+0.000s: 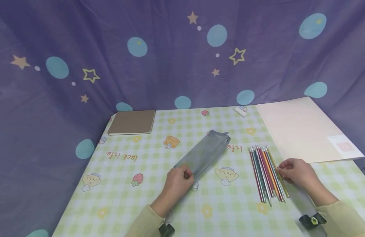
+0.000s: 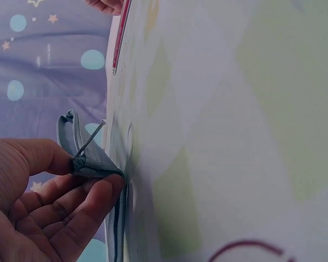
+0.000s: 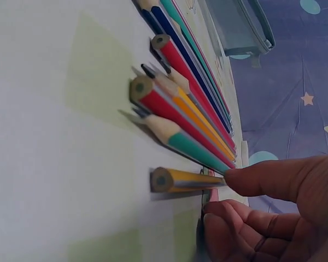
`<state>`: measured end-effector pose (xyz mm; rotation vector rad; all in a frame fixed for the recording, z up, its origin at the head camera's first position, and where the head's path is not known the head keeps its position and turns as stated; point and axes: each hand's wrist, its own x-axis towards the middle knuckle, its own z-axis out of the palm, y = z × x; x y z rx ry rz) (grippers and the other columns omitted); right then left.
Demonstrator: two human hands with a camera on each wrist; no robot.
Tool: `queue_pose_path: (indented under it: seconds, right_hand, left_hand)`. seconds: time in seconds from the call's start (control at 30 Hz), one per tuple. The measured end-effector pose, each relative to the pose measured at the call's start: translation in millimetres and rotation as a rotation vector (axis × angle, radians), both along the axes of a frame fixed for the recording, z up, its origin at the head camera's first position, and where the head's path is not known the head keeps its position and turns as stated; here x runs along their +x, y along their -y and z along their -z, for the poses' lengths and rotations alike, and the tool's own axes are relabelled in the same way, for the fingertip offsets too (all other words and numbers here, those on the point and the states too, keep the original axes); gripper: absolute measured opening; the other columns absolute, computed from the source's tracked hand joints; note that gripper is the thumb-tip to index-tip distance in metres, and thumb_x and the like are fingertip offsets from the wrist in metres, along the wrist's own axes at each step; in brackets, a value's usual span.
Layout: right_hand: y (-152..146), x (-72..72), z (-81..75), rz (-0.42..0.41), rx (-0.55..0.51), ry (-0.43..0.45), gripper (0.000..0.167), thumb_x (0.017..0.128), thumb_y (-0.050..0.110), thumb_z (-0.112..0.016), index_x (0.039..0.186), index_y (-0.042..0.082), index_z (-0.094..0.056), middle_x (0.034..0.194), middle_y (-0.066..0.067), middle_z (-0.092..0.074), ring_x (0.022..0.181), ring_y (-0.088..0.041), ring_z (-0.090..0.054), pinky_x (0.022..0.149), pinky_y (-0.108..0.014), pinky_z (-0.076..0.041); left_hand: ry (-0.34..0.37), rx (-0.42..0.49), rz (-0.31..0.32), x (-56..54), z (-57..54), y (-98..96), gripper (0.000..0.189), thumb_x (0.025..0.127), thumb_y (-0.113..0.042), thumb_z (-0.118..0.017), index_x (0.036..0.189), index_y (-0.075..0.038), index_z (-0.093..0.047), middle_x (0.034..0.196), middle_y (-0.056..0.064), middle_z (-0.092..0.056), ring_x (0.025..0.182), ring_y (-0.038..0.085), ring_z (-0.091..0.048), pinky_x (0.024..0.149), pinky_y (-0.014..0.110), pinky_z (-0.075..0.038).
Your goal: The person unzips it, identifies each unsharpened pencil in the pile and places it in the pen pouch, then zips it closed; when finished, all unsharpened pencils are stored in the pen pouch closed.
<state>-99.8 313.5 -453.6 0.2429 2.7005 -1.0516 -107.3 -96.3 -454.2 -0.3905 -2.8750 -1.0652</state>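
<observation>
The left hand (image 1: pixel 177 180) pinches the near end of the grey-blue pouch (image 1: pixel 204 154) between thumb and fingers, covering that corner. The pouch slants across the middle of the table, far end raised a little; what it contains, if anything, cannot be made out. A thin cord (image 2: pixel 91 139) sticks up by the thumb, and a small ring shape beside the hand is too faint to identify.

The right hand (image 1: pixel 299 172) is at the right edge of the pencils (image 1: pixel 266 174), its thumb over part of a yellow pencil (image 3: pixel 186 180). Its fingers are curled with a narrow gap to the thumb; I cannot tell whether they grip that pencil. The pencils lie so close together that some hide others. The left wrist view crops the right hand at its top edge; the right wrist view cuts off the pouch.

The cloth (image 1: pixel 158 197) is green-and-white check with cartoon prints and upside-down lettering, one word partly covered by the pouch. At the back lie a brown notebook (image 1: pixel 132 122) and a white eraser (image 1: pixel 240 112); at right, a cream board (image 1: pixel 300 128) bears a label too small to read. A purple curtain (image 1: pixel 170 72) with stars and blue ovals hangs behind.
</observation>
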Motion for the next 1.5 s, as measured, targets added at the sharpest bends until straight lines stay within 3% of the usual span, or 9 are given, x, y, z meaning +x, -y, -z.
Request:
queue_pose_path:
  seconds: [0.3,0.57,0.8,1.03,1.23,1.37,1.5]
  right_hand:
    - [6.9,-6.0,-1.8,-0.029,0.142,0.059,0.022,0.086,0.017,-0.07,0.084,-0.004,-0.064,0.063,-0.001,-0.061,0.056,-0.016,-0.056,0.054,-0.032,-0.044]
    - [13.6,-7.8,-6.1,-0.059,0.267,0.003,0.021,0.078,0.019,-0.07,0.075,-0.002,-0.065,0.063,-0.003,-0.058,0.059,-0.02,-0.052,0.056,-0.034,-0.039]
    - [11.8,-8.7,-5.1,-0.036,0.248,0.041,0.024,0.08,0.022,-0.07,0.07,0.001,-0.064,0.057,-0.001,-0.056,0.056,-0.019,-0.052,0.054,-0.032,-0.038]
    - [6.2,-7.5,-16.9,-0.063,0.235,-0.03,0.027,0.077,0.026,-0.074,0.063,0.009,-0.058,0.054,0.002,-0.052,0.056,-0.019,-0.046,0.054,-0.033,-0.034]
    - [5.0,-8.7,-32.0,-0.032,0.232,-0.136,0.017,0.079,0.018,-0.065,0.077,0.002,-0.064,0.065,-0.001,-0.061,0.061,-0.017,-0.051,0.058,-0.034,-0.038]
    - [8.4,-10.0,-37.9,0.003,0.162,-0.169,0.025,0.081,0.015,-0.063,0.093,-0.007,-0.065,0.078,-0.009,-0.069,0.063,-0.015,-0.059,0.06,-0.033,-0.043]
    - [16.5,-10.5,-39.8,0.01,0.041,-0.151,0.037,0.084,0.012,-0.059,0.113,-0.012,-0.058,0.077,-0.008,-0.07,0.058,-0.019,-0.063,0.058,-0.03,-0.044]
  left_hand:
    - [0.0,-0.003,-0.007,0.2,-0.9,-0.8,0.008,0.074,-0.007,-0.072,0.072,-0.012,-0.067,0.067,-0.005,-0.066,0.061,0.008,-0.06,0.062,0.025,-0.049]
    - [0.015,0.0,-0.006,-0.1,0.0,-0.8,0.007,0.075,-0.007,-0.072,0.073,-0.012,-0.067,0.068,-0.005,-0.066,0.062,0.007,-0.06,0.062,0.025,-0.049]
    - [0.014,0.009,-0.002,-0.1,0.9,-0.7,0.008,0.075,-0.006,-0.072,0.072,-0.012,-0.067,0.068,-0.005,-0.065,0.062,0.007,-0.06,0.062,0.025,-0.049]
    - [0.007,0.009,0.001,-0.9,1.3,-1.1,0.011,0.077,-0.006,-0.072,0.071,-0.013,-0.066,0.067,-0.006,-0.065,0.061,0.006,-0.06,0.062,0.024,-0.049]
    - [0.001,0.012,-0.004,-0.8,1.3,-1.5,0.011,0.076,-0.006,-0.072,0.071,-0.013,-0.066,0.067,-0.006,-0.065,0.062,0.006,-0.061,0.061,0.024,-0.049]
    - [0.011,0.017,-0.005,-0.5,0.9,-1.8,0.011,0.076,-0.006,-0.072,0.071,-0.013,-0.066,0.067,-0.006,-0.065,0.062,0.006,-0.06,0.061,0.024,-0.049]
    - [0.022,0.021,-0.005,-0.6,1.1,-1.8,0.01,0.077,-0.007,-0.072,0.071,-0.013,-0.066,0.067,-0.006,-0.065,0.061,0.005,-0.059,0.061,0.023,-0.048]
